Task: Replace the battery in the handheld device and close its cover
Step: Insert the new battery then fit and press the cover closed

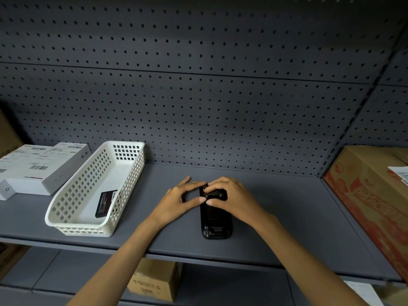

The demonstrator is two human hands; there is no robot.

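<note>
Lying face down on the grey shelf, lengthwise and with its near end close to the front edge, is the black handheld device. Both of my hands meet at its far end. My left hand comes in from the left side: the thumb reaches across to touch the left edge of the device, and the fingers stretch forward, fairly straight, toward its top corner, with an open gap between thumb and fingers. My right hand arches over the far end from the right, its fingers curled down over a small black part there and its thumb tip pressed on the back of the device just below; whether that part is a latch or the edge of the cover I cannot tell.

To the left, well apart from the device, a white slotted basket stands on the same shelf. Inside it, leaning against the right wall near the front, is a flat black battery with a printed label. Farther left lie white boxes with barcode stickers. A printed cardboard carton fills the right end of the shelf. Behind everything rises a grey pegboard wall. On the shelf below sits a small brown box.
</note>
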